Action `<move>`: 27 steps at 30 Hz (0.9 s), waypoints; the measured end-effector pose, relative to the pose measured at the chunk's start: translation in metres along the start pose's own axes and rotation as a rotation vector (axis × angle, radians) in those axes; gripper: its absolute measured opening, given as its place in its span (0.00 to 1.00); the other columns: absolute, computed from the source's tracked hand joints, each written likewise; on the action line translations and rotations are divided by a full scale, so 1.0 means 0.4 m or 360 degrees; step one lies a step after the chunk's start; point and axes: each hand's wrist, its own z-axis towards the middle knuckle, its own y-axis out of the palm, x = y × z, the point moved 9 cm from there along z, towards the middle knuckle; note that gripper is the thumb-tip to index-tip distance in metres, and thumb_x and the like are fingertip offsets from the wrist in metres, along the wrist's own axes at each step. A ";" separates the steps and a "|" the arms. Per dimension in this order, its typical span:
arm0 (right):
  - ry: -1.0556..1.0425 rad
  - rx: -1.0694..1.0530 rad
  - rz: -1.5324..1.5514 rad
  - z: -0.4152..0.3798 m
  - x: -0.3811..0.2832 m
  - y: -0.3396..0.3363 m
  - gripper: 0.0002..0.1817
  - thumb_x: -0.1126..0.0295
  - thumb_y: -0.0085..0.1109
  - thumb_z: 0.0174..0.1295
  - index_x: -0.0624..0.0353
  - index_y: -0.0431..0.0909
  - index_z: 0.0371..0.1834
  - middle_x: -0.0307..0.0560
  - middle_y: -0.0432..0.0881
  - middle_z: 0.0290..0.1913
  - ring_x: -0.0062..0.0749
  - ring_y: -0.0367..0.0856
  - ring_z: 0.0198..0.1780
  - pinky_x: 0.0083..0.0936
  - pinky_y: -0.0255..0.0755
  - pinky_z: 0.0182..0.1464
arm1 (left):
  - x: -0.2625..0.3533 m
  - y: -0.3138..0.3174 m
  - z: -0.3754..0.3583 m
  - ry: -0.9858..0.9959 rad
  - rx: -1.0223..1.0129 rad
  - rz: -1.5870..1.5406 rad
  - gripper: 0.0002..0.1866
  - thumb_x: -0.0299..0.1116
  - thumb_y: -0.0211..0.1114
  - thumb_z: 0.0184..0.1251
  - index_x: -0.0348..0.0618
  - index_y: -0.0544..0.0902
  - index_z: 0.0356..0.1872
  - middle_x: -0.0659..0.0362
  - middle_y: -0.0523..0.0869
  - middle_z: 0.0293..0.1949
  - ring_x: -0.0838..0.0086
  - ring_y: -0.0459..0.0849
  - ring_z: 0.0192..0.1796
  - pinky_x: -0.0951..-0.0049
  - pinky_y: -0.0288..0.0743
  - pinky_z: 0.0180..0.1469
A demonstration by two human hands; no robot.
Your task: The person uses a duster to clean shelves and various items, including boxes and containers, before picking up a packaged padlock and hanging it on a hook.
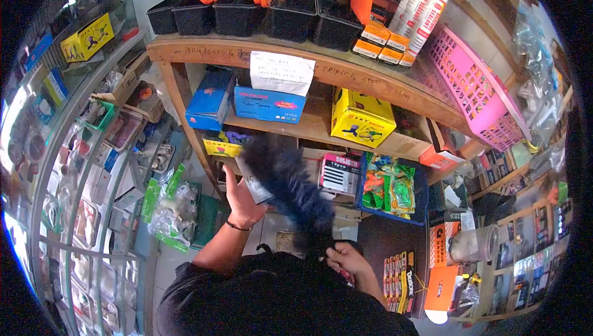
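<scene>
My right hand (349, 263) is closed round the handle of a dark feather duster (299, 194). The duster's fluffy head reaches up and to the left, blurred by motion, in front of the lower shelf. My left hand (242, 203), with a dark band at the wrist, holds a small whitish box (257, 189) with its thumb pointing up. The feathers cover part of that box and touch or overlap it. Just above my left hand is a yellow open-topped box (222, 147) with purple items inside.
A wooden shelf (346, 73) carries black bins (238, 19), sealant tubes (426, 17) and a pink basket (475, 92). Below are blue boxes (272, 106), a yellow box (362, 116) and a blue tray (395, 212) of packets. A glass display case (92, 212) stands at left.
</scene>
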 end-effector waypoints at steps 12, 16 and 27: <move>0.0210 0.0200 0.0150 -0.038 -0.076 0.016 0.18 0.60 0.49 0.64 0.57 0.69 0.18 0.34 0.68 0.14 0.16 0.63 0.15 0.16 0.56 0.18 | -0.005 0.006 -0.008 -0.0093 0.0050 -0.0217 0.41 0.65 0.43 0.57 0.44 0.57 0.64 0.50 0.65 0.61 0.51 0.68 0.58 0.47 0.64 0.56; -0.0256 -0.0142 -0.0065 0.007 -0.033 0.060 0.22 0.55 0.48 0.64 0.54 0.67 0.14 0.33 0.66 0.12 0.15 0.60 0.12 0.18 0.54 0.14 | -0.024 0.026 0.006 -0.0170 -0.0170 0.0192 0.42 0.68 0.39 0.57 0.46 0.58 0.64 0.48 0.68 0.59 0.49 0.72 0.54 0.49 0.65 0.55; -0.0036 0.0012 -0.0007 0.005 -0.021 0.033 0.18 0.57 0.50 0.63 0.57 0.73 0.20 0.31 0.66 0.13 0.14 0.61 0.15 0.15 0.54 0.17 | 0.006 0.032 -0.008 0.0077 0.0186 0.0209 0.45 0.71 0.40 0.54 0.43 0.58 0.63 0.49 0.68 0.59 0.56 0.71 0.57 0.51 0.68 0.54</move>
